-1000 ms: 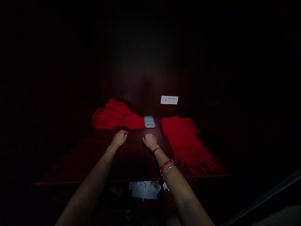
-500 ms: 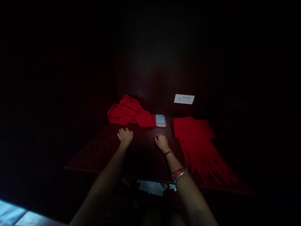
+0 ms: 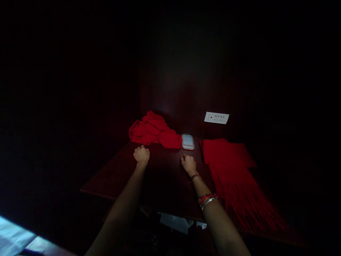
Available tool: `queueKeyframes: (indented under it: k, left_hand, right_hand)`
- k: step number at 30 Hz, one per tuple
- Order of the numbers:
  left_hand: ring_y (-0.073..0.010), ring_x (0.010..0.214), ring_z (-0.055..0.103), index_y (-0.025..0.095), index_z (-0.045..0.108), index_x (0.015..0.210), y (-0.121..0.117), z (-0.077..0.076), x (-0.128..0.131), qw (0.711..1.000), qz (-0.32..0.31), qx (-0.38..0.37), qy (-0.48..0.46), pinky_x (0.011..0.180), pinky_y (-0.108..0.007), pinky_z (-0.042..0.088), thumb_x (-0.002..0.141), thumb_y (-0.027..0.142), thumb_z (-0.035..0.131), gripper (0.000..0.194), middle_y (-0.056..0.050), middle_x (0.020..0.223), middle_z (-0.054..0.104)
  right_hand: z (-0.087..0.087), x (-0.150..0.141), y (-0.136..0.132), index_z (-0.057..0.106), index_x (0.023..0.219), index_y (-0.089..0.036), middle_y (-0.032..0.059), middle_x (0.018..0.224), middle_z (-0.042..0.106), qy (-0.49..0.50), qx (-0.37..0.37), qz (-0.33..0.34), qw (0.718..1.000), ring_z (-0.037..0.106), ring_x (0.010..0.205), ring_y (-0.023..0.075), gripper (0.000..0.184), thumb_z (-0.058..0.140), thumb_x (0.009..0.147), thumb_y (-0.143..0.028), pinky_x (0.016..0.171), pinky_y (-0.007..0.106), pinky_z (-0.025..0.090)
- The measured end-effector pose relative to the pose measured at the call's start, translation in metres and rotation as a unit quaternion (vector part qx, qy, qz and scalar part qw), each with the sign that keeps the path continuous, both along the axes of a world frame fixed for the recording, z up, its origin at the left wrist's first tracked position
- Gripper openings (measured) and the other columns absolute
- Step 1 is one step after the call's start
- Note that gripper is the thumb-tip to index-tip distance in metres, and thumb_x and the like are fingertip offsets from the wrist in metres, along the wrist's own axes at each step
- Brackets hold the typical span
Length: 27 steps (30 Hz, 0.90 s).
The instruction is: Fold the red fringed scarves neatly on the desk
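Observation:
My left hand [image 3: 141, 155] rests over the dark table with its fingers curled into a loose fist, and nothing shows in it. Just beyond it lies a crumpled red cloth [image 3: 154, 131], apart from the hand. My right hand [image 3: 188, 164] is also closed, fingers bent inward, with no object visible in it. A phone [image 3: 188, 142] with a lit, blurred screen lies a little beyond that hand, against the crumpled cloth's right end. To the right is a folded red scarf [image 3: 226, 153], its long fringe spread toward the table's front edge.
The dark wooden table [image 3: 112, 174] meets a dark back panel carrying a white socket plate [image 3: 216, 117]. Pale papers [image 3: 174, 222] show below the front edge. At the lower left is a bright pale fabric [image 3: 16, 236]. Surroundings are very dark.
My left hand's spread fingers have curled in, and it sits slightly farther left relative to the cloth. The whole view has shifted, so the table things appear farther right and lower.

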<state>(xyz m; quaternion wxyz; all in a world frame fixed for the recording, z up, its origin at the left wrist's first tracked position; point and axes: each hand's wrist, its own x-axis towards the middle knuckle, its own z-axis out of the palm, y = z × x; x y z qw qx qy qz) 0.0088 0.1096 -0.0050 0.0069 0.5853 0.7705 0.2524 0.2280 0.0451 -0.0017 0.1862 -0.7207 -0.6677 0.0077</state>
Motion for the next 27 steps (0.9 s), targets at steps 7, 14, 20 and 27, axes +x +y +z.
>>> queueKeyframes:
  k: [7,14,20,27]
  left_hand:
    - [-0.031,0.105,0.038,0.011,0.027,0.126,0.015,-0.01,-0.006,0.991,0.095,0.092,-0.018,0.077,-0.039,0.037,0.076,0.034,0.04,0.056,-0.02,0.121,0.032]
    - [-0.0354,0.116,0.022,0.013,0.025,0.128,0.024,-0.011,-0.002,0.987,0.097,0.117,-0.049,0.082,-0.047,0.033,0.077,0.034,0.04,0.057,-0.02,0.129,0.021]
    - [-0.0329,0.118,0.019,0.013,0.026,0.127,0.025,-0.003,-0.006,0.965,0.086,0.232,-0.088,0.081,-0.049,0.035,0.078,0.028,0.039,0.053,-0.02,0.129,0.02]
    - [-0.0315,0.117,0.024,0.013,0.028,0.126,0.031,-0.003,-0.011,0.948,0.081,0.284,-0.119,0.085,-0.048,0.034,0.078,0.024,0.04,0.051,-0.019,0.127,0.024]
  right_hand:
    - [0.012,-0.012,0.032,0.056,0.088,-0.019,0.0052,0.088,0.06,0.008,0.032,0.01,0.999,0.056,0.078,0.0135,0.022,0.036,0.078,-0.019,0.063,0.02,0.038]
    - [0.03,-0.038,0.088,0.058,0.091,-0.014,0.007,0.097,0.053,0.065,0.131,0.071,0.987,0.05,0.086,0.0128,0.024,0.038,0.076,-0.017,0.079,0.02,0.035]
    - [0.05,-0.07,0.144,0.058,0.094,-0.01,0.0108,0.095,0.053,0.1,0.162,0.072,0.979,0.047,0.091,0.0169,0.03,0.038,0.078,-0.027,0.084,0.024,0.032]
    - [0.072,-0.104,0.179,0.048,0.11,-0.013,0.0121,0.106,0.052,0.092,0.165,0.1,0.977,0.045,0.099,0.0199,0.042,0.046,0.075,-0.036,0.082,0.027,0.034]
